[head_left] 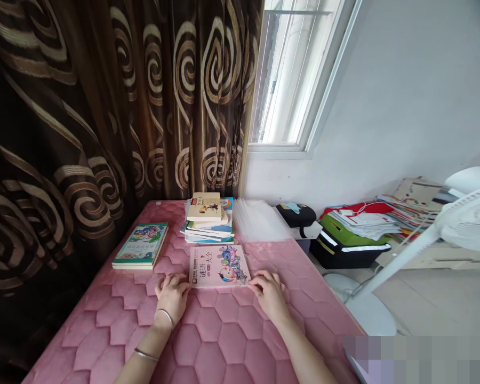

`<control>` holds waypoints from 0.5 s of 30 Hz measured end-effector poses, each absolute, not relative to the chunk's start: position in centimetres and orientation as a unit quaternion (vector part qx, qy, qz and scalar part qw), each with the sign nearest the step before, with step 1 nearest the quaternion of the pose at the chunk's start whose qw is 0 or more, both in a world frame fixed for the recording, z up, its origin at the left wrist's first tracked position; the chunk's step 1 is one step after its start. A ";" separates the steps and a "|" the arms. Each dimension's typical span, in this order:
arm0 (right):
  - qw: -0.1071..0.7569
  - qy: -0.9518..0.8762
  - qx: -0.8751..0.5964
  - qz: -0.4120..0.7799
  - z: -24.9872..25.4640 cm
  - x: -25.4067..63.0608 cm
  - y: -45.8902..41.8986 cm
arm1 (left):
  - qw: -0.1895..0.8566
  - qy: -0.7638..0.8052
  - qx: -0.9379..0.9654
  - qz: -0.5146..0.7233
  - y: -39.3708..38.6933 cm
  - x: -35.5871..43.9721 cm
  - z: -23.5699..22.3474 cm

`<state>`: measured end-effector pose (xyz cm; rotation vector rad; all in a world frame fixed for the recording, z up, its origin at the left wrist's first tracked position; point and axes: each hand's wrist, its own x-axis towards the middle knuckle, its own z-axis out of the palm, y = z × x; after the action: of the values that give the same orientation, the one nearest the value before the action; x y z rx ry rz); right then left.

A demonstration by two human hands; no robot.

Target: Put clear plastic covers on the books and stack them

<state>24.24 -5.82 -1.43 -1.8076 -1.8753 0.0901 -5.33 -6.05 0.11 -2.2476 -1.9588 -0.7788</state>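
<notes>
A pink picture-cover book [220,266] lies flat on the quilted pink bed surface [228,330], its cartoon figures on the right half. My left hand [173,296] pinches the book's near left corner, and bracelets circle that wrist and forearm. At the near right corner, my right hand [269,293] has its thumb and fingers closed on the edge. Just beyond is a stack of books [210,232] with a small cream book [204,207] on top. Green-covered books [142,245] lie to the left.
Clear plastic sheets [260,221] lie right of the stack. Beyond the bed's right edge are a black case [296,214], a green-and-black box [350,240] with papers, and a white standing fan [408,256]. A patterned curtain [176,106] hangs along the left and back.
</notes>
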 end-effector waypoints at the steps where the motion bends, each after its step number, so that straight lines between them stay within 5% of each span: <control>1: 0.265 -0.694 -0.668 0.034 -1.4 24.2 -5.8 | 0.030 -0.635 -0.730 -0.251 -6.2 -5.0 0.3; 15: 0.260 -0.759 -0.596 0.033 0.4 17.4 -5.5 | -0.035 -0.567 -0.779 -0.266 -5.3 3.2 0.7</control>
<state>17.41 -5.54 0.36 -1.6141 -2.0573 0.0887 3.16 -5.31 0.65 -2.5025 -1.8221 -0.8546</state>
